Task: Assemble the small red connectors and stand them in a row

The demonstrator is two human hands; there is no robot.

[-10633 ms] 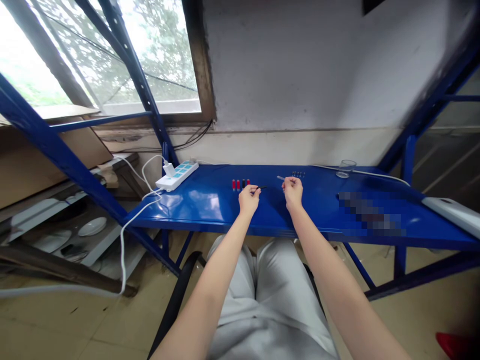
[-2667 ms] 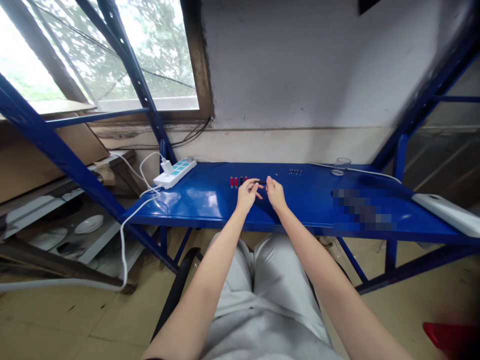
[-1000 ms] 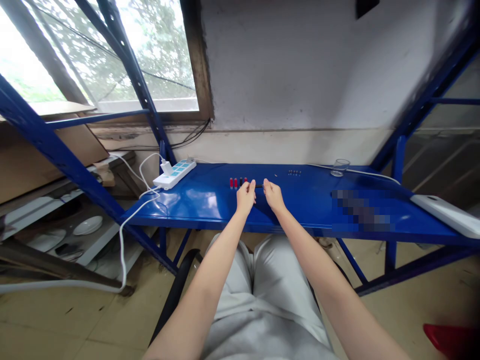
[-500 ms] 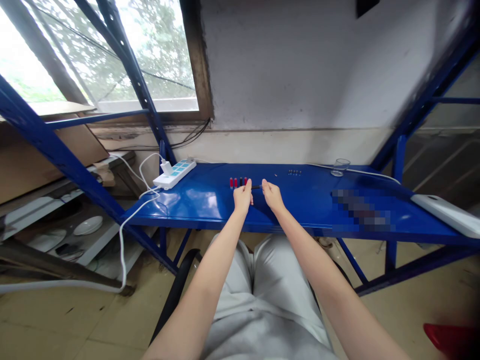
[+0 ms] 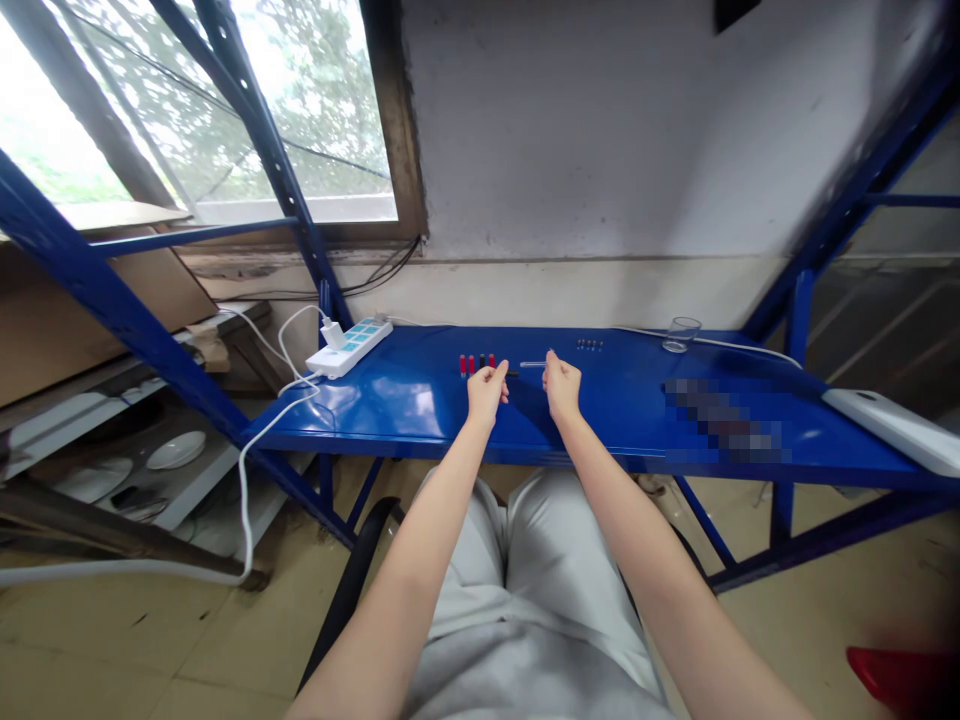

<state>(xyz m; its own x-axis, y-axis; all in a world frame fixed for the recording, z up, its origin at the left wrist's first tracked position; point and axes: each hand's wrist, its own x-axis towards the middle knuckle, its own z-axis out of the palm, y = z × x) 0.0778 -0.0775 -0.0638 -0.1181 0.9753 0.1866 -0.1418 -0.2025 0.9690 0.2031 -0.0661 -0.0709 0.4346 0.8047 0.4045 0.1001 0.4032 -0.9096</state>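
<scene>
A thin pale rod (image 5: pixel 532 364) is pinched at its right end by the fingers of the right hand (image 5: pixel 562 385), just above the blue counter (image 5: pixel 420 400). The left hand (image 5: pixel 486 388) has its fingers closed on a small dark piece (image 5: pixel 512 373), beside a row of red and black plugs (image 5: pixel 477 362). A glass (image 5: pixel 679 334) stands well apart, far right.

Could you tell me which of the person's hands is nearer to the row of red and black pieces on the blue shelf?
The left hand. It sits just beside and in front of the red and black pieces, while the right hand is farther off to their right.
</scene>
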